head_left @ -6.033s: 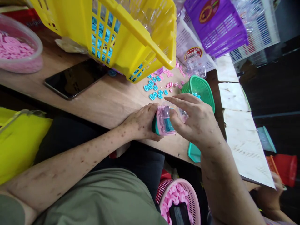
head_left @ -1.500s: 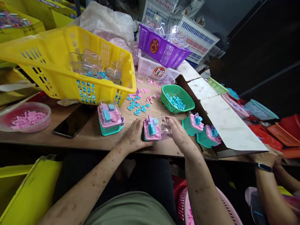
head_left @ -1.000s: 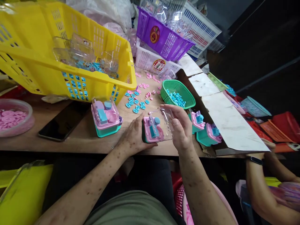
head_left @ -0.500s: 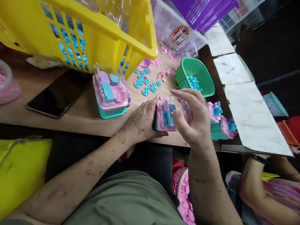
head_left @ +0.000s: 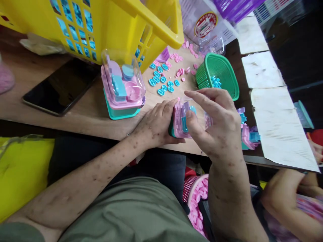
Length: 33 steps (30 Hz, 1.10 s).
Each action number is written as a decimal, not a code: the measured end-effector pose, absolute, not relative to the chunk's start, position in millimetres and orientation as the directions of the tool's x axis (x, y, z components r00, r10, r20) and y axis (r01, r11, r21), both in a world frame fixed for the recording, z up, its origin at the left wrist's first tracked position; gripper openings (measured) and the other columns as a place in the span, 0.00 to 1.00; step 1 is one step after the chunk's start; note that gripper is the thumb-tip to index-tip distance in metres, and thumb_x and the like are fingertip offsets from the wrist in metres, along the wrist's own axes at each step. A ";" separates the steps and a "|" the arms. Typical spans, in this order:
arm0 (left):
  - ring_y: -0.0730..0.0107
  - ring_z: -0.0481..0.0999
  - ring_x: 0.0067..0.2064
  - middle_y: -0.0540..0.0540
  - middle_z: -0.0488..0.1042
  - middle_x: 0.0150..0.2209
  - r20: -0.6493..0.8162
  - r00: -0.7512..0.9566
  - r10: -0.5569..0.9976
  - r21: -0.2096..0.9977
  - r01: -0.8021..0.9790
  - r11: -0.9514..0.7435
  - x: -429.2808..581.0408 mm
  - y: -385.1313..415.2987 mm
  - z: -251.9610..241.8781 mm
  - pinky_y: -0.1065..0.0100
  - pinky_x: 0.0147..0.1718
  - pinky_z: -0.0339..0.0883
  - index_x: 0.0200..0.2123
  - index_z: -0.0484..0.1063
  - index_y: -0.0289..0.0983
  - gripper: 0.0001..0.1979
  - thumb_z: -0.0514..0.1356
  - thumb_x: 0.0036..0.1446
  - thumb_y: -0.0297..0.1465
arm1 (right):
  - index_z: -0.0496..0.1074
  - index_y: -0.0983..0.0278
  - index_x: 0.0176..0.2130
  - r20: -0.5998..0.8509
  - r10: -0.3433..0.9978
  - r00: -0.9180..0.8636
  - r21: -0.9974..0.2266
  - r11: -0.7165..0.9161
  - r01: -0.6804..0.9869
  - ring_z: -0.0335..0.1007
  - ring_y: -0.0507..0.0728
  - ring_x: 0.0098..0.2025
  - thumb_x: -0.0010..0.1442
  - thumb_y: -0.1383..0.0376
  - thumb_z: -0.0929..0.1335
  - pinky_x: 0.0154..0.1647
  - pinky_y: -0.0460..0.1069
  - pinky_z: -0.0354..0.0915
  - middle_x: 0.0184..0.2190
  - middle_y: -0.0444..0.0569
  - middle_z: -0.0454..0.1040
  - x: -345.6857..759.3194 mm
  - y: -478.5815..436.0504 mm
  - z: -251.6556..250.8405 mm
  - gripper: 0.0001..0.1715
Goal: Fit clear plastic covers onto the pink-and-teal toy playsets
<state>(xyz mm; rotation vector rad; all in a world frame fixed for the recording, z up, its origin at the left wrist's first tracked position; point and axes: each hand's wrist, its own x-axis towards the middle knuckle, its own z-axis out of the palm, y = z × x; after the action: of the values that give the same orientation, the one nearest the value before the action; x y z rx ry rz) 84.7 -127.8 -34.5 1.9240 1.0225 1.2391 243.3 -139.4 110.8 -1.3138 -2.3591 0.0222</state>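
Observation:
My left hand (head_left: 160, 126) is wrapped round the near left side of a small toy case (head_left: 179, 117), pink on top with a green base and blue and purple pieces inside. My right hand (head_left: 218, 122) grips a clear plastic cover (head_left: 208, 119) at the case's right side, thumb and fingers around it. Much of the cover is hidden by that hand, so I cannot tell whether it touches the case. To the left stands a similar pink and teal toy case (head_left: 123, 87) with its clear cover on.
A yellow basket (head_left: 151, 23) stands behind, a phone (head_left: 62, 87) to the left. Blue discs (head_left: 163, 79) and pink pieces (head_left: 177, 57) lie beyond my hands. A green basket (head_left: 202, 75) and more toy cases (head_left: 248, 137) are rightward. Another person's arm (head_left: 287, 195) shows lower right.
The view has shifted, so the table things sit differently in it. My right hand and the clear cover have moved slightly right from the case; my left hand keeps its hold.

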 end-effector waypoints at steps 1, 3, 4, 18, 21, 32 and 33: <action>0.31 0.72 0.76 0.33 0.69 0.76 0.439 0.258 0.860 0.818 0.280 -0.502 84.7 -127.9 -33.9 0.33 0.76 0.69 0.78 0.56 0.45 0.62 0.86 0.49 0.45 | 0.83 0.53 0.67 0.375 0.807 -0.457 -0.213 0.555 0.804 0.78 0.69 0.64 0.72 0.62 0.72 0.72 0.69 0.76 0.60 0.55 0.79 243.4 -139.5 111.2 0.27; 0.31 0.73 0.75 0.32 0.70 0.76 0.440 0.255 0.861 0.813 0.295 -0.503 85.2 -128.3 -32.6 0.33 0.76 0.70 0.78 0.57 0.44 0.62 0.86 0.48 0.46 | 0.83 0.54 0.67 0.379 0.802 -0.462 -0.206 0.559 0.803 0.79 0.69 0.64 0.72 0.62 0.72 0.71 0.69 0.77 0.60 0.55 0.79 244.2 -139.8 112.0 0.27; 0.31 0.74 0.75 0.31 0.70 0.75 0.444 0.250 0.860 0.809 0.301 -0.505 85.6 -128.6 -32.1 0.33 0.76 0.70 0.78 0.57 0.43 0.62 0.86 0.48 0.46 | 0.83 0.54 0.67 0.373 0.804 -0.463 -0.208 0.559 0.803 0.79 0.69 0.64 0.72 0.62 0.72 0.71 0.69 0.77 0.60 0.55 0.79 244.5 -139.9 112.2 0.27; 0.31 0.75 0.74 0.31 0.70 0.75 0.435 0.237 0.869 0.802 0.337 -0.494 86.8 -130.0 -30.5 0.34 0.74 0.71 0.76 0.58 0.42 0.63 0.88 0.45 0.45 | 0.84 0.53 0.66 0.388 0.800 -0.457 -0.186 0.554 0.812 0.81 0.69 0.61 0.73 0.59 0.71 0.67 0.67 0.79 0.57 0.56 0.80 245.4 -139.1 109.4 0.25; 0.31 0.75 0.73 0.31 0.70 0.74 0.429 0.242 0.870 0.806 0.332 -0.490 86.6 -129.8 -30.0 0.34 0.74 0.70 0.76 0.58 0.42 0.63 0.88 0.46 0.44 | 0.85 0.54 0.65 0.389 0.800 -0.456 -0.175 0.550 0.817 0.81 0.68 0.60 0.73 0.59 0.71 0.68 0.67 0.79 0.56 0.56 0.81 243.9 -138.1 109.1 0.25; 0.30 0.75 0.72 0.30 0.71 0.73 0.422 0.244 0.873 0.801 0.350 -0.485 86.5 -130.0 -29.6 0.35 0.72 0.72 0.75 0.58 0.39 0.62 0.87 0.47 0.46 | 0.85 0.55 0.64 0.373 0.817 -0.440 -0.186 0.530 0.827 0.80 0.68 0.60 0.72 0.59 0.72 0.67 0.66 0.79 0.56 0.56 0.80 241.9 -138.3 108.2 0.24; 0.31 0.75 0.72 0.30 0.70 0.73 0.425 0.239 0.873 0.802 0.346 -0.486 86.8 -129.7 -29.9 0.35 0.72 0.71 0.76 0.58 0.40 0.62 0.87 0.46 0.46 | 0.85 0.55 0.64 0.374 0.819 -0.435 -0.190 0.526 0.829 0.80 0.68 0.60 0.72 0.59 0.72 0.67 0.66 0.79 0.56 0.56 0.80 242.7 -138.6 107.8 0.24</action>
<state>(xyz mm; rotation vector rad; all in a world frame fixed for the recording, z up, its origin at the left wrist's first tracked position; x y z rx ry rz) 86.8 -129.7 -29.9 1.9535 1.1116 1.2146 242.7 -138.6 107.8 -1.3495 -2.3489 -0.0306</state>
